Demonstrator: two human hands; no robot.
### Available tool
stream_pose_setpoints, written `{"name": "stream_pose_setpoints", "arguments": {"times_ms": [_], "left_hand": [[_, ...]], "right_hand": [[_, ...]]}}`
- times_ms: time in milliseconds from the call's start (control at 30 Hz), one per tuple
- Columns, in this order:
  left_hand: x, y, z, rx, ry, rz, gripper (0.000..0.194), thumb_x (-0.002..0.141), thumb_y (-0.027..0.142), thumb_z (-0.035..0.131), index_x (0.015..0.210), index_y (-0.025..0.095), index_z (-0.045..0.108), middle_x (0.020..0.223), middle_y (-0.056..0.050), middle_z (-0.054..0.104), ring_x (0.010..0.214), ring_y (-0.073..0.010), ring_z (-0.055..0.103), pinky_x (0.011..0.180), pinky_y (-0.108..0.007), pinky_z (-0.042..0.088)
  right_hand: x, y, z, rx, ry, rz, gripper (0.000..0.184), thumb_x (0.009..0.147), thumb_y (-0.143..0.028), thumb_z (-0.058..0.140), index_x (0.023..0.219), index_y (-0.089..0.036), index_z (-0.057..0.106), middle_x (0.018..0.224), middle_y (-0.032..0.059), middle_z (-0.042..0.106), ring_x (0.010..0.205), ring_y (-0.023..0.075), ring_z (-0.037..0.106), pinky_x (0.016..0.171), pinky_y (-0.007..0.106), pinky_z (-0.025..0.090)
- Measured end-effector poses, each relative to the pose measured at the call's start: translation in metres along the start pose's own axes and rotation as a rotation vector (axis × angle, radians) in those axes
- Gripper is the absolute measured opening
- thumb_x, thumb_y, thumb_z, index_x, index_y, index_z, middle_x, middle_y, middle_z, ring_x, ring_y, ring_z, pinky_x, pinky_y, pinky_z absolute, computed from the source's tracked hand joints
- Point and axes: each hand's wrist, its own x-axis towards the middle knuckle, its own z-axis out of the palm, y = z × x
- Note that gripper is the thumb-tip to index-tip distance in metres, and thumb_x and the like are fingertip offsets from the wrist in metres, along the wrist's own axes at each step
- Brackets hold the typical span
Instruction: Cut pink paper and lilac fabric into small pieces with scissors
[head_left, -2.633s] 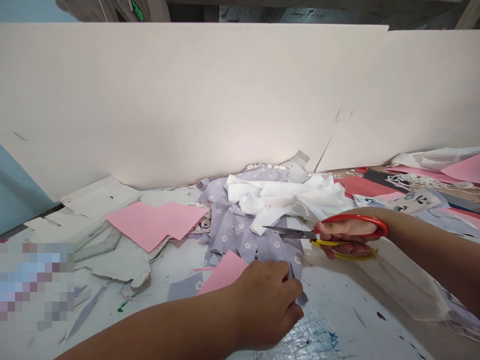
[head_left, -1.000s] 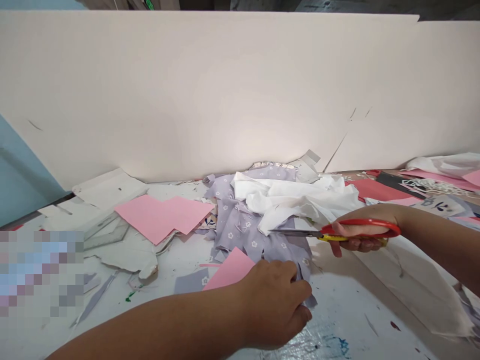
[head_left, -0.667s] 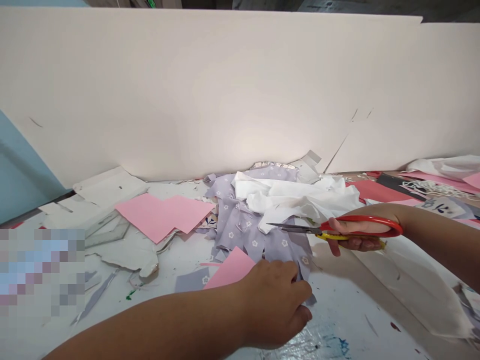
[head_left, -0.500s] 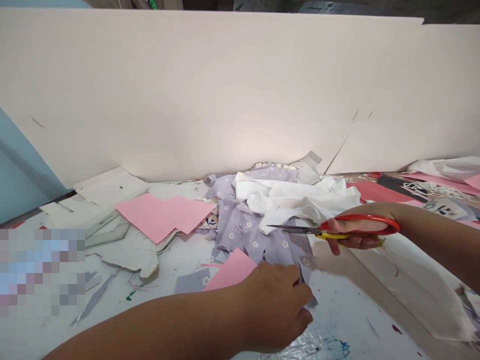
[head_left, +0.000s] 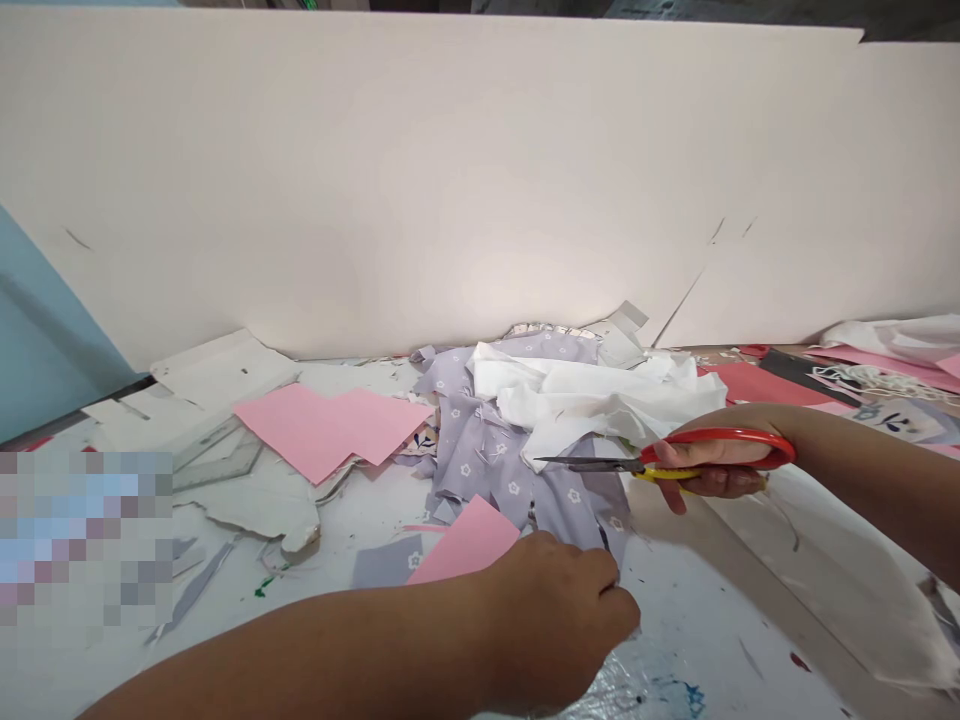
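Working at a paint-spattered table (head_left: 697, 610), tall white board (head_left: 450, 180) along the far edge | bare room near and right of my hands | white cloth (head_left: 600, 395) bunched on lilac floral fabric (head_left: 487, 470), pink paper (head_left: 469, 545) overlapping its near left side | right hand (head_left: 712, 465) closed round red-handled scissors (head_left: 720, 450), blades nearly shut, tips over the fabric | left hand (head_left: 559, 620) curled, gripping the fabric's near edge
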Motion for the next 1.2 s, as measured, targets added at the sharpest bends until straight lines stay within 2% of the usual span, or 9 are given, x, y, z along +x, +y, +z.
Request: {"name": "stream_pose_setpoints", "arguments": {"times_ms": [167,367,500,633,833,1200], "left_hand": [[-0.002,0.002,-0.001,0.022,0.049,0.047,0.008,0.075,0.018,0.039,0.081,0.017,0.045,0.075,-0.002,0.045,0.057,-0.0122,0.043,0.048,-0.028,0.028],[-0.003,0.001,-0.003,0.020,0.052,0.071,0.009,0.075,0.019,0.039,0.081,0.017,0.045,0.076,-0.002,0.045,0.059,-0.0118,0.042,0.050,-0.028,0.028],[-0.003,0.000,-0.002,0.019,0.053,0.080,0.009,0.075,0.019,0.039,0.081,0.017,0.045,0.076,-0.001,0.045,0.058,-0.0114,0.042,0.050,-0.028,0.028],[-0.003,0.000,-0.002,0.018,0.047,0.079,0.009,0.075,0.019,0.039,0.081,0.017,0.045,0.076,-0.001,0.045,0.058,-0.0114,0.042,0.050,-0.028,0.029],[-0.004,0.000,0.000,0.026,0.070,0.095,0.012,0.075,0.019,0.040,0.085,0.017,0.046,0.077,-0.002,0.045,0.060,-0.0125,0.043,0.051,-0.028,0.030],[-0.003,0.000,0.000,0.035,0.076,0.107,0.010,0.075,0.020,0.041,0.082,0.017,0.046,0.075,-0.001,0.045,0.057,-0.0120,0.042,0.050,-0.028,0.029]], "right_hand": [[0.002,0.003,-0.001,0.023,-0.016,-0.004,0.081,0.054,-0.081,0.032,0.086,-0.011,0.057,0.049,-0.0083,0.026,0.037,0.0023,0.021,0.034,0.017,0.015],[0.005,0.004,-0.003,-0.056,-0.015,-0.028,0.076,0.056,-0.080,0.031,0.079,-0.012,0.057,0.046,-0.0085,0.027,0.035,0.0026,0.024,0.033,0.017,0.016],[0.003,0.002,-0.002,-0.033,-0.023,-0.029,0.074,0.056,-0.079,0.033,0.077,-0.012,0.056,0.046,-0.0088,0.027,0.034,0.0019,0.022,0.033,0.017,0.015],[0.004,0.003,-0.002,-0.032,-0.013,-0.039,0.073,0.057,-0.078,0.034,0.078,-0.012,0.057,0.046,-0.0089,0.027,0.035,0.0023,0.022,0.033,0.018,0.015],[0.011,0.007,-0.009,-0.002,-0.063,-0.026,0.072,0.059,-0.076,0.036,0.081,-0.011,0.057,0.044,-0.0100,0.024,0.035,0.0024,0.020,0.033,0.017,0.014],[0.004,0.001,-0.006,-0.067,0.002,-0.002,0.071,0.062,-0.075,0.032,0.073,-0.011,0.059,0.042,-0.0093,0.025,0.032,0.0024,0.023,0.032,0.017,0.016]]}}
